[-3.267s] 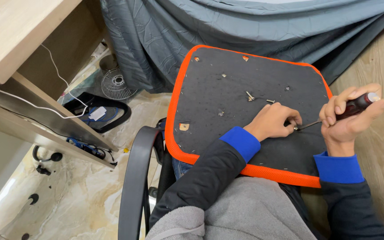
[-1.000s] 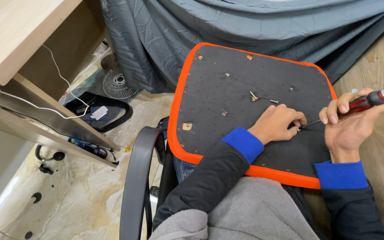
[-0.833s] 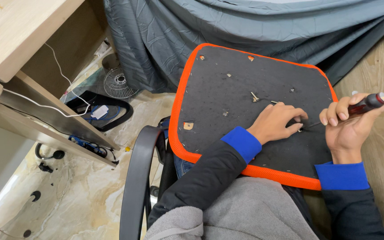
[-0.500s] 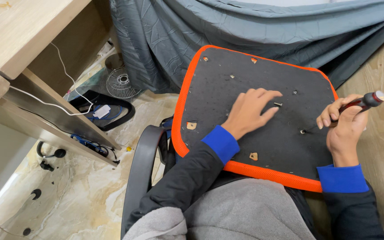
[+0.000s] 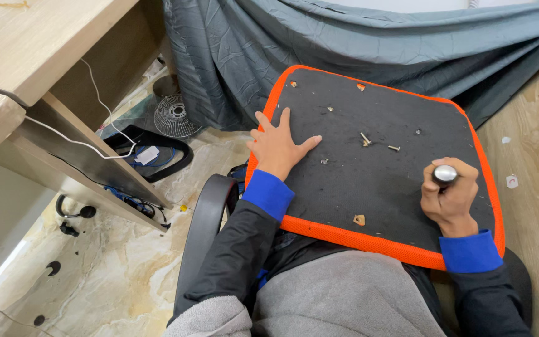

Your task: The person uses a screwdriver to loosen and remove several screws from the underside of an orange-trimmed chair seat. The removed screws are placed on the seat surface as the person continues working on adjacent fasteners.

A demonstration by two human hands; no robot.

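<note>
A black seat panel with an orange mesh rim (image 5: 369, 240) lies on my lap, underside up. My left hand (image 5: 277, 145) rests flat, fingers spread, on the panel's left edge. My right hand (image 5: 449, 196) is shut on a screwdriver (image 5: 445, 173) held upright near the panel's right side; only the metal cap of its handle shows, the shaft is hidden under the hand. Two loose screws (image 5: 365, 138) lie on the black fabric near the middle, apart from both hands.
A grey cloth (image 5: 344, 43) hangs behind the panel. A wooden desk (image 5: 26, 56) with a white cable stands at left, a small fan (image 5: 171, 116) and black parts on the marble floor below. A black chair armrest (image 5: 199, 237) curves beside my left arm. Wooden flooring lies at right.
My left hand left the screw by the screwdriver tip and slid to the panel's left edge, flat. My right hand turned the screwdriver from slanted to upright over the screw spot.
</note>
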